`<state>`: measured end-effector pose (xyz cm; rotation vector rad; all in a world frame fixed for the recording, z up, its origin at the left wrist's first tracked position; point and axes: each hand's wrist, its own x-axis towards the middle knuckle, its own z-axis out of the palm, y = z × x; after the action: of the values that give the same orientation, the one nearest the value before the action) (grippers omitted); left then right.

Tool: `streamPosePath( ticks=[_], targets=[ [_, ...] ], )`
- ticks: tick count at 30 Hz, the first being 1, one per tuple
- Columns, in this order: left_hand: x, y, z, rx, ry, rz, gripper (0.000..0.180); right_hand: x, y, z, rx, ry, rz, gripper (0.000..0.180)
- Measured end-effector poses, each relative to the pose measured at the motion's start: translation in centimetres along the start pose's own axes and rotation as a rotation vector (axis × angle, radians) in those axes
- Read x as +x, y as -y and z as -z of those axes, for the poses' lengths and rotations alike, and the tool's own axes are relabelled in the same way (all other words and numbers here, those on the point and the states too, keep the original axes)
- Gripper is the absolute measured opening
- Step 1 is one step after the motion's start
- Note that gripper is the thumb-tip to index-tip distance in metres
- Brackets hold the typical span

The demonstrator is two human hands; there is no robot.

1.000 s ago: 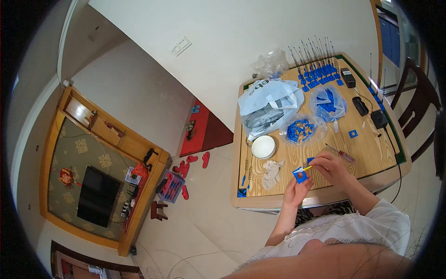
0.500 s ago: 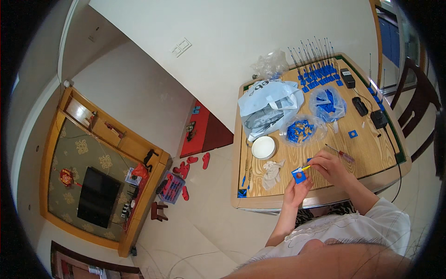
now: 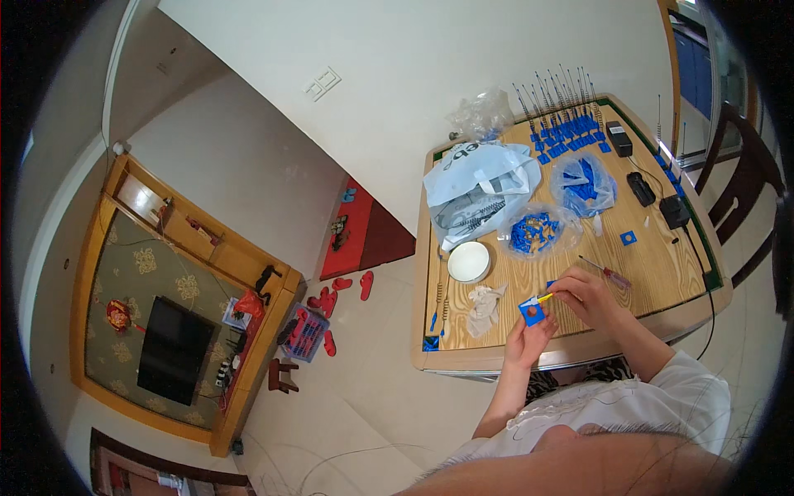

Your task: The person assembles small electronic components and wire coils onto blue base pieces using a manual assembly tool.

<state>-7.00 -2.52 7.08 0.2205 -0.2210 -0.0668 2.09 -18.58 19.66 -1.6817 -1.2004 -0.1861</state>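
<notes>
Near the table's front edge, my left hand (image 3: 528, 341) holds a small blue square piece (image 3: 532, 319) with a round opening, its fingers closed on the piece's lower side. My right hand (image 3: 583, 299) pinches a slim yellow tool (image 3: 544, 298) with a whitish tip; the tip meets the upper side of the blue piece. Whether it is a brush or a glue tube I cannot make out. Right of that hand lies a screwdriver (image 3: 616, 279) with a reddish handle. Left of my hands is a crumpled whitish cloth or tissue (image 3: 485, 310).
A white bowl (image 3: 469, 262), a bag of blue and brass-coloured parts (image 3: 533, 233), a bag of blue pieces (image 3: 584, 182) and a large pale-blue bag (image 3: 481, 186) stand beyond. Spring rods on blue bases (image 3: 571, 136) line the far side. Black adapters (image 3: 676, 212) lie right.
</notes>
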Motion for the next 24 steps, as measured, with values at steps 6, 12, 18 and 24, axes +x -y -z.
streamPosePath(
  ticks=[6, 12, 18, 24],
  targets=[
    [0.1, 0.0, -0.3, 0.009, 0.007, -0.008, 0.044, -0.1, -0.3, -0.2, -0.003, -0.001, 0.012, 0.013],
    [-0.1, 0.2, -0.8, 0.082, -0.127, -0.040, 0.042, -0.1, -0.3, -0.1, -0.003, 0.003, -0.004, 0.013],
    [0.1, 0.2, -1.2, 0.063, -0.058, -0.044, 0.042, 0.0, -0.1, -0.1, -0.031, 0.015, -0.016, 0.012],
    [0.0, 0.2, -1.4, 0.077, -0.093, -0.032, 0.043, 0.1, -0.1, -0.1, -0.005, 0.006, -0.004, 0.013]
  ],
)
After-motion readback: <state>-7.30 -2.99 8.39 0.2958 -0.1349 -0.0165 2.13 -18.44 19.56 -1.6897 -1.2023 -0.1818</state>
